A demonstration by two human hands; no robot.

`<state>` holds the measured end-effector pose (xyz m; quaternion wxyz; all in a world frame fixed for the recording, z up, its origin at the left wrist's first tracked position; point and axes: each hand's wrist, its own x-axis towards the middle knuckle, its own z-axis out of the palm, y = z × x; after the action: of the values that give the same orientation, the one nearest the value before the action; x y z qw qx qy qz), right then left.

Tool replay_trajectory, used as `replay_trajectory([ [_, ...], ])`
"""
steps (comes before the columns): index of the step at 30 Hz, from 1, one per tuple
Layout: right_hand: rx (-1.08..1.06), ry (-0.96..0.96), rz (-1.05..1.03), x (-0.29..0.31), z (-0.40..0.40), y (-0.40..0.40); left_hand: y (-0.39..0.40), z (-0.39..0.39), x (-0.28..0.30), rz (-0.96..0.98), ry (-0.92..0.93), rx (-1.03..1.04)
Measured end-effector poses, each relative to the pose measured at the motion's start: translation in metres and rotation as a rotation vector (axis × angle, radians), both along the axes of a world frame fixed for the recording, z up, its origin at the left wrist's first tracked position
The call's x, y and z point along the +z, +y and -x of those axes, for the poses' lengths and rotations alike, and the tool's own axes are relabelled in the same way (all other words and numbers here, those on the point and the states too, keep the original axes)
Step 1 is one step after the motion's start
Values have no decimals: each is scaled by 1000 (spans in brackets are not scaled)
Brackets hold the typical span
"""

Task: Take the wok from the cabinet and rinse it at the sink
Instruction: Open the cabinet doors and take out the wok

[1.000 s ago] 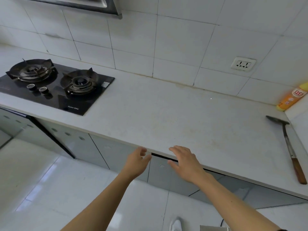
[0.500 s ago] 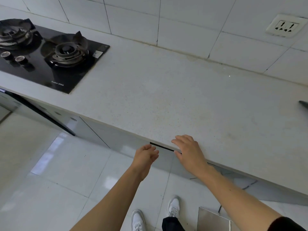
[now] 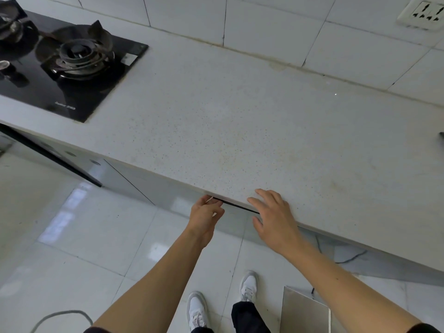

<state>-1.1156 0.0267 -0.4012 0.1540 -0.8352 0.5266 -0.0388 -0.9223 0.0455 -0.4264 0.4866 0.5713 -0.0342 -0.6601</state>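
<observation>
No wok and no sink are in view. Under the speckled white countertop point(image 3: 240, 128) runs a row of glossy grey cabinet doors. My left hand point(image 3: 206, 212) has its fingers curled on the top edge of one cabinet door point(image 3: 237, 219), where a thin dark gap shows below the counter's lip. Just right of it, my right hand point(image 3: 274, 212) lies with spread, straight fingers over the counter's front edge and holds nothing.
A black two-burner gas stove point(image 3: 72, 68) is set into the counter at the left. A wall socket point(image 3: 422, 13) sits at the top right. On the glossy floor are my white shoes point(image 3: 199, 308), a loose tile point(image 3: 305, 311) and a grey cable point(image 3: 60, 316).
My view has tipped downward and closer to the counter edge. My left hand went from open in the air to curled on the door's top edge; my right hand stayed over the counter lip.
</observation>
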Motion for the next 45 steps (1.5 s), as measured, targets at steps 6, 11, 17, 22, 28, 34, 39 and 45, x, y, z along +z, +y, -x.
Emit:
replay_trajectory([
  [6,-29,19,-30,1,8,12,2,5,3,-43,-2,71],
  [11,-52,2,-38,2,5,23,15,7,5,-56,-26,63],
  [17,-79,38,-11,-4,2,42,37,2,5,-63,-19,49],
  [22,-27,5,46,-10,-2,60,52,1,4,-69,-9,42],
  [28,-1,49,-100,-27,-16,77,64,-1,2,-71,-5,26],
  [34,-65,75,-83,-31,-23,79,70,-5,-2,-68,-28,-25],
  [39,-101,64,-83,-32,-29,74,65,-13,0,-81,-103,-137],
  [45,-111,67,-81,-34,-31,75,47,-27,32,298,-1251,-696],
])
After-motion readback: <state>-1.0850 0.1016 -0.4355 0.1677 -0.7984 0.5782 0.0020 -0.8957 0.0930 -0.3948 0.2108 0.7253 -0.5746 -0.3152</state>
